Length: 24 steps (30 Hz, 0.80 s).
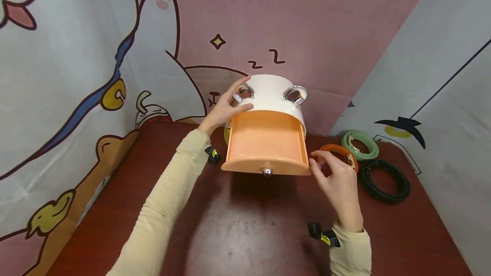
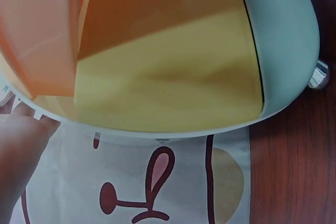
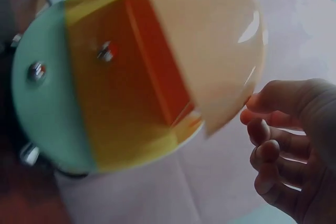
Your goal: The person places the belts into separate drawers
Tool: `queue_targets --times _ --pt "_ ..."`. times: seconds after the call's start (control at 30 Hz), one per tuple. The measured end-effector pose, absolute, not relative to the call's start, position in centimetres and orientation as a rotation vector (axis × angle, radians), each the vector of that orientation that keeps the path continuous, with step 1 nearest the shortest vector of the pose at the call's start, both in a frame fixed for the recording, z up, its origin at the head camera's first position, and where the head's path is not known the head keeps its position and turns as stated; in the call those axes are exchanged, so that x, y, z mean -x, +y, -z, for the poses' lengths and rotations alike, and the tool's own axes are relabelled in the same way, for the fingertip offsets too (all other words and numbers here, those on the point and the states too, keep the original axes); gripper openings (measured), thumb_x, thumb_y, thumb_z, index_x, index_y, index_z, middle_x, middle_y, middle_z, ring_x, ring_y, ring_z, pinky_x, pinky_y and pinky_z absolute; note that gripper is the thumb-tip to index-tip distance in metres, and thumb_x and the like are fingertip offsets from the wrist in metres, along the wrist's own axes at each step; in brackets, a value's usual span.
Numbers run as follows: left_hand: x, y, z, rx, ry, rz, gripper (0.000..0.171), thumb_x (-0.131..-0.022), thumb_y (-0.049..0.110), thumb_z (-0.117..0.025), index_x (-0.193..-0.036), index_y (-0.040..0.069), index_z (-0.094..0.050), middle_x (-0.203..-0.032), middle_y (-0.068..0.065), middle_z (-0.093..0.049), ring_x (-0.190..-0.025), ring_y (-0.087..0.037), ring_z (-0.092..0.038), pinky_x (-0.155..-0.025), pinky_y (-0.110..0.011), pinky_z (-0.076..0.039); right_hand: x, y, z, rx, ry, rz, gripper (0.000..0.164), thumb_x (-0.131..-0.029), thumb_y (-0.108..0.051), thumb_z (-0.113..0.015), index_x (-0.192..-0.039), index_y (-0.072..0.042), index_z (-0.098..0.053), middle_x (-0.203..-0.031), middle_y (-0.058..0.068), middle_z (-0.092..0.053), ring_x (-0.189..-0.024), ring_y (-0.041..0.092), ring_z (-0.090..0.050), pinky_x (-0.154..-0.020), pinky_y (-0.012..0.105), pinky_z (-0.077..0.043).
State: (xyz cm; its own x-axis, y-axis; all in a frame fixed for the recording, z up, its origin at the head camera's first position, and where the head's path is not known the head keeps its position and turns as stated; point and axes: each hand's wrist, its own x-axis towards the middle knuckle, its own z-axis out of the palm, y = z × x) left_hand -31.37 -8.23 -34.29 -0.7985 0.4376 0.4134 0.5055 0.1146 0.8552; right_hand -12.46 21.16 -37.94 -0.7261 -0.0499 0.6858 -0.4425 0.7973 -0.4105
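Observation:
A rounded white cabinet [image 1: 270, 93] with two chrome rings on top stands at the back of the table. Its orange drawer [image 1: 268, 137] is pulled out, with a small chrome knob [image 1: 267, 172] on the front. Below that drawer, a yellow drawer front [image 2: 173, 77] and a green one [image 3: 39, 98] sit closed. My left hand [image 1: 224, 112] rests on the cabinet's upper left side, thumb and forefinger straight and spread around the left chrome ring [image 1: 244, 92]. At the right end of the orange drawer front, my right hand [image 1: 337, 178] pinches the edge between thumb and forefinger, other fingers curled.
To the right lie coiled belts: a green one [image 1: 360, 145] at the back, an orange one [image 1: 339, 152] partly behind my right hand, and a black one [image 1: 385, 181] in front. A printed cloth [image 1: 307, 24] hangs behind the dark red table [image 1: 238, 233].

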Motion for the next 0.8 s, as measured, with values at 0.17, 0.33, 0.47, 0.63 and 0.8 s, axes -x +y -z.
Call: queue_targets --times 0.17,0.33,0.47,0.63,0.8 --pt "30.9 -8.2 33.8 0.969 -2.314 1.833 0.074 -0.09 0.014 -0.071 -0.151 0.028 -0.033 -0.152 0.006 -0.028 -0.062 -0.015 -0.031 -0.065 -0.027 -0.034 13.6 22.5 39.8 -0.336 -2.379 -0.691 0.017 -0.081 -0.002 -0.074 -0.097 -0.005 -0.07 -0.069 0.001 -0.06 -0.055 0.013 -0.051 -0.049 0.03 -0.042" --pt "29.5 -8.3 32.6 0.984 -2.321 1.849 0.073 -0.09 0.01 -0.07 -0.151 0.016 -0.031 -0.15 -0.001 -0.031 -0.055 -0.015 -0.027 -0.058 -0.026 -0.032 14.8 23.6 42.2 -0.316 -2.468 -0.674 0.014 -0.082 -0.005 -0.074 -0.095 -0.005 -0.069 -0.068 0.001 -0.059 -0.054 0.014 -0.049 -0.048 0.031 -0.04" --pt "29.1 -8.3 32.2 0.969 -2.332 1.86 0.072 -0.09 0.01 -0.07 -0.151 0.016 -0.032 -0.151 0.0 -0.03 -0.061 -0.017 -0.031 -0.063 -0.027 -0.032 15.6 24.4 43.7 -0.309 -2.485 -0.666 0.012 -0.082 -0.005 -0.074 -0.093 -0.004 -0.069 -0.066 0.002 -0.06 -0.051 0.012 -0.048 -0.047 0.031 -0.038" --pt "29.2 -8.3 32.2 0.966 -2.317 1.88 0.071 -0.09 0.008 -0.069 -0.15 0.014 -0.033 -0.153 0.0 -0.028 -0.093 -0.022 -0.044 -0.084 -0.032 -0.036 16.4 25.6 45.1 -0.271 -2.563 -0.677 0.011 -0.084 -0.006 -0.072 -0.095 -0.004 -0.069 -0.071 0.006 -0.065 -0.051 0.013 -0.051 -0.048 0.032 -0.041" --pt "29.2 -8.2 32.1 0.996 -2.299 1.884 0.071 -0.089 0.008 -0.07 -0.15 0.012 -0.032 -0.154 -0.002 -0.027 -0.127 -0.02 -0.035 -0.105 -0.041 -0.029 16.9 27.1 46.0 -0.19 -2.648 -0.693 0.014 -0.087 -0.007 -0.07 -0.1 -0.003 -0.07 -0.073 0.008 -0.066 -0.054 0.017 -0.056 -0.048 0.035 -0.044"
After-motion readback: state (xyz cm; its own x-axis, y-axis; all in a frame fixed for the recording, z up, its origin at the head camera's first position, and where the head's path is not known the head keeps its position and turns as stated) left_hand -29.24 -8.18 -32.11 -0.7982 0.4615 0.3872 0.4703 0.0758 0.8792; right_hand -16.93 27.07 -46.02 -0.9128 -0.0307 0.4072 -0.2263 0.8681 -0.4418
